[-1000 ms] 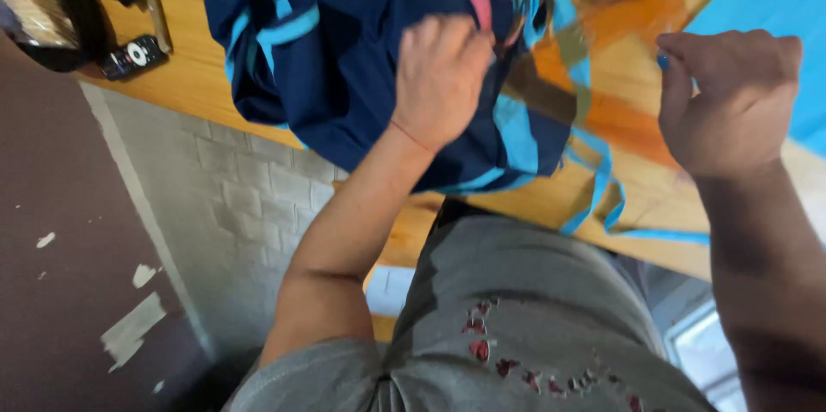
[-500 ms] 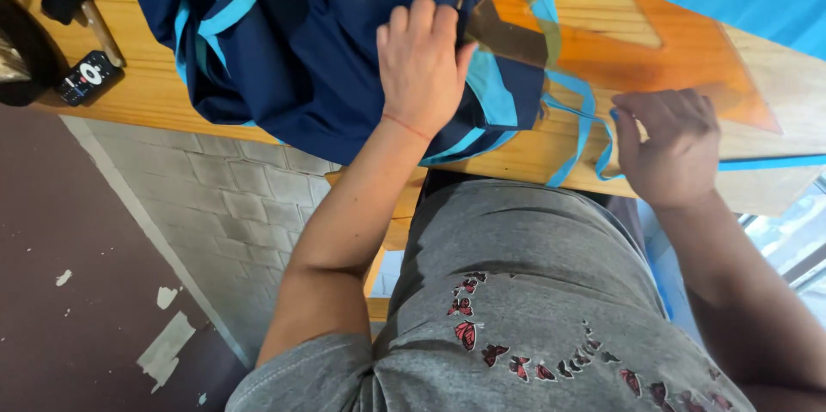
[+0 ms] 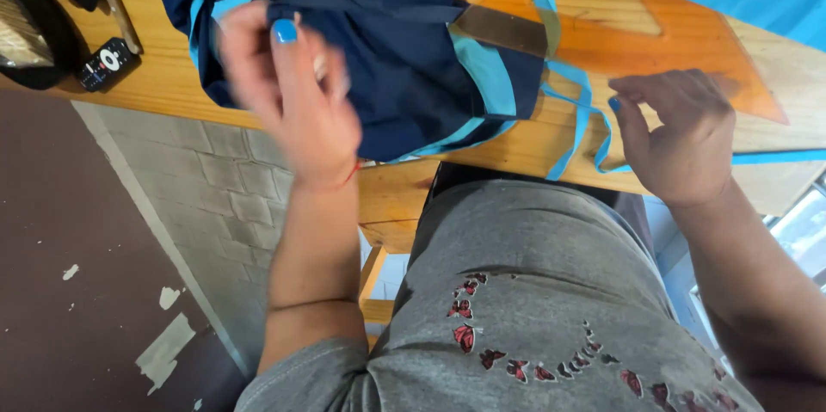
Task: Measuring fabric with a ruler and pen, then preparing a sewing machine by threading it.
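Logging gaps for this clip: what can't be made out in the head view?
- Left hand: motion-blurred; grip on navy garment unclear.
- Orange triangular ruler: left part under the garment, top cut by the frame edge.
- Black basket: cut by the left edge.

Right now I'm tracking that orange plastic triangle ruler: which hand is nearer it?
Right. The right hand rests at the orange triangle ruler's lower edge; the left hand is over the navy garment.
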